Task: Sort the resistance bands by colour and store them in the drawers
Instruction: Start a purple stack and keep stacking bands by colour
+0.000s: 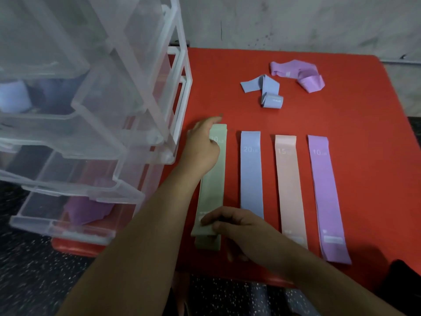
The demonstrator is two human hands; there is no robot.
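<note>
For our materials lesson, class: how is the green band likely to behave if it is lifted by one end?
The green band will probably droop, since the similar loose blue band behind it lies folded and curled. It looks thin and lies flat on the table, so it is likely light. It should not roll.

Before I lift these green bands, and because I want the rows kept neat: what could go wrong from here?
The green bands lie stacked unevenly, and the right hand seems to pinch only the top layer at the near end, so a lower one may stay behind. The same hand covers the near end of the blue band; moving could drag it askew.
</note>
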